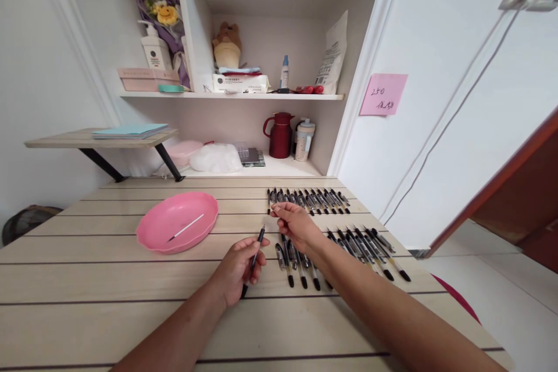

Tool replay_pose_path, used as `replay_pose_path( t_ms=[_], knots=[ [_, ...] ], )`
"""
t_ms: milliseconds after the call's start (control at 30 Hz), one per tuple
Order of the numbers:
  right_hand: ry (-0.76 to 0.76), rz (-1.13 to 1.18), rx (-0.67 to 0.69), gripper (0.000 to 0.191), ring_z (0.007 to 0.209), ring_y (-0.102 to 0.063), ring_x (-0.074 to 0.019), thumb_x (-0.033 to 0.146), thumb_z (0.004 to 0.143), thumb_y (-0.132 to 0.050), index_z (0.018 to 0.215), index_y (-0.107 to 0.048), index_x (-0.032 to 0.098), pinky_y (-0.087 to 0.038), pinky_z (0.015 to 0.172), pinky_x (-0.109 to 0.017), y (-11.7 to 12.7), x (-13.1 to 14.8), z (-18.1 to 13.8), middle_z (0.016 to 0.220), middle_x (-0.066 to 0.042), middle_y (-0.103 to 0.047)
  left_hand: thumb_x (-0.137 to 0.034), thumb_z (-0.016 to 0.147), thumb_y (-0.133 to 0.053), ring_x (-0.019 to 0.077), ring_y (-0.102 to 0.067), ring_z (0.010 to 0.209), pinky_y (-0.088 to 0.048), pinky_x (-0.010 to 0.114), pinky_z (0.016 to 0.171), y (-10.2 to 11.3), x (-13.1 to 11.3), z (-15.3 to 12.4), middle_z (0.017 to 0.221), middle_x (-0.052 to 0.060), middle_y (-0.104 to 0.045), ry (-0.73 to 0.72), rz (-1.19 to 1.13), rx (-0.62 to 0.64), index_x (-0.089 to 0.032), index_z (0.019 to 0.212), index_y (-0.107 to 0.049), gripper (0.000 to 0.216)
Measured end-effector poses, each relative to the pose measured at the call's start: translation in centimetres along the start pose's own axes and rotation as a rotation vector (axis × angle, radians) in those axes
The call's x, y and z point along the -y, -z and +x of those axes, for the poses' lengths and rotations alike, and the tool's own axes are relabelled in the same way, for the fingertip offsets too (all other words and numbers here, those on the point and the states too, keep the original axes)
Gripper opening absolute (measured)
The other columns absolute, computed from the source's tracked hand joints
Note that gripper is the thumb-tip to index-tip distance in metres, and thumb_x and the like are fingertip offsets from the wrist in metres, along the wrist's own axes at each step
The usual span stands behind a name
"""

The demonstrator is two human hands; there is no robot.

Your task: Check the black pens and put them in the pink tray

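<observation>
My left hand (241, 264) is closed around a black pen (257, 251), its narrow end pointing up and away from me. My right hand (293, 224) reaches further forward, thumb and fingers pinched together; whatever is between the fingertips is too small to make out. Just beyond them lies the far row of black pens (320, 200), set side by side. A nearer row of pens with clear barrels and black ends (366, 250) is partly hidden under my right forearm. Short dark caps (279, 256) lie among these pens.
Left of my hands sits a pink bowl (148, 235) holding a thin white pen refill (187, 226). A small raised wooden stand (65, 139) is at the back left. Behind the table (131, 314), shelves hold a red jug (280, 136) and a pale tumbler (304, 140).
</observation>
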State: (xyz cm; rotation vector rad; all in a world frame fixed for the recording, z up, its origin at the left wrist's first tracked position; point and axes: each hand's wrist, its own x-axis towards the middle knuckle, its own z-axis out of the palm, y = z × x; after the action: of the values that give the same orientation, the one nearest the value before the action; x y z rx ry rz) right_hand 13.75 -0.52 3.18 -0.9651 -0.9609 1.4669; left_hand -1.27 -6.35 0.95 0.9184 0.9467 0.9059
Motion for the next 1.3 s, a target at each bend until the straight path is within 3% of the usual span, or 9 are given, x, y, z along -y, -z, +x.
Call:
replay_pose_path(
  t_ms=[333, 500, 567, 700, 833, 1000, 1167, 1300],
  knots=[
    [-0.055, -0.427, 0.033, 0.011, 0.043, -0.052, -0.0077, 0.022, 0.062, -0.062, 0.069, -0.059, 0.014, -0.035, 0.038, -0.017, 2.5, -0.6, -4.0, 0.049, 0.004, -0.056, -0.032, 0.072, -0.054, 0.0031, -0.040, 0.033, -0.025, 0.016, 0.034, -0.2, 0.1, 0.1, 0.057, -0.004, -0.053, -0.019, -0.014, -0.017, -0.016, 0.095, -0.055, 0.028],
    [-0.095, -0.577, 0.047, 0.013, 0.043, -0.051, -0.0091, 0.019, 0.065, -0.056, 0.075, -0.061, 0.014, -0.038, 0.043, -0.020, 3.2, -1.3, -6.3, 0.048, 0.003, -0.056, -0.028, 0.070, -0.058, 0.0053, -0.049, 0.043, -0.033, 0.015, 0.037, -0.7, 0.2, 0.0, 0.060, -0.003, -0.051, -0.038, -0.027, -0.096, -0.014, 0.092, -0.059, 0.027],
    [-0.003, -0.767, 0.072, 0.013, 0.044, -0.051, -0.0102, 0.020, 0.067, -0.053, 0.074, -0.063, 0.015, -0.037, 0.045, -0.021, 3.2, -1.4, -7.3, 0.049, 0.002, -0.058, -0.026, 0.068, -0.060, 0.0074, -0.052, 0.050, -0.039, 0.017, 0.041, -0.9, 0.4, 0.0, 0.062, -0.001, -0.052, -0.053, -0.038, -0.135, -0.014, 0.089, -0.060, 0.025],
    [0.266, -1.165, 0.093, 0.012, 0.065, -0.057, -0.0137, 0.018, 0.070, -0.052, 0.067, -0.063, 0.018, -0.037, 0.060, -0.022, 2.8, -1.2, -9.1, 0.069, -0.001, -0.064, -0.023, 0.066, -0.062, 0.0088, -0.056, 0.057, -0.044, 0.020, 0.046, -1.1, 0.6, 0.1, 0.085, 0.006, -0.059, -0.083, -0.066, -0.185, -0.014, 0.085, -0.062, 0.021],
    [0.260, -1.381, 0.070, 0.014, 0.071, -0.056, -0.0132, 0.020, 0.073, -0.050, 0.070, -0.063, 0.021, -0.034, 0.063, -0.022, 2.3, -1.3, -9.7, 0.077, -0.001, -0.063, -0.022, 0.066, -0.062, 0.0086, -0.055, 0.055, -0.043, 0.020, 0.044, -0.9, 0.7, 0.3, 0.084, 0.006, -0.060, -0.091, -0.084, -0.199, -0.014, 0.084, -0.062, 0.020],
    [0.265, -1.488, 0.016, 0.010, 0.068, -0.055, -0.0114, 0.019, 0.072, -0.052, 0.069, -0.061, 0.021, -0.030, 0.059, -0.021, 2.0, -1.7, -9.5, 0.076, 0.000, -0.061, -0.022, 0.066, -0.063, 0.0093, -0.056, 0.055, -0.043, 0.020, 0.045, -0.8, 0.8, 0.2, 0.080, 0.006, -0.061, -0.096, -0.083, -0.194, -0.012, 0.084, -0.063, 0.021],
    [0.263, -1.484, 0.002, 0.009, 0.066, -0.054, -0.0111, 0.018, 0.072, -0.052, 0.070, -0.060, 0.020, -0.030, 0.057, -0.021, 1.7, -1.9, -9.1, 0.074, 0.000, -0.061, -0.022, 0.065, -0.063, 0.0087, -0.055, 0.055, -0.044, 0.020, 0.046, -0.8, 0.9, 0.1, 0.087, 0.008, -0.061, -0.108, -0.084, -0.183, -0.013, 0.085, -0.062, 0.022],
    [0.259, -1.438, -0.013, 0.007, 0.066, -0.053, -0.0117, 0.018, 0.071, -0.053, 0.071, -0.059, 0.019, -0.030, 0.057, -0.021, 1.5, -2.0, -9.1, 0.075, -0.001, -0.060, -0.024, 0.064, -0.065, 0.0093, -0.056, 0.056, -0.045, 0.020, 0.048, -0.8, 0.9, 0.1, 0.082, 0.006, -0.061, -0.106, -0.059, -0.168, -0.012, 0.084, -0.062, 0.023]
  ],
)
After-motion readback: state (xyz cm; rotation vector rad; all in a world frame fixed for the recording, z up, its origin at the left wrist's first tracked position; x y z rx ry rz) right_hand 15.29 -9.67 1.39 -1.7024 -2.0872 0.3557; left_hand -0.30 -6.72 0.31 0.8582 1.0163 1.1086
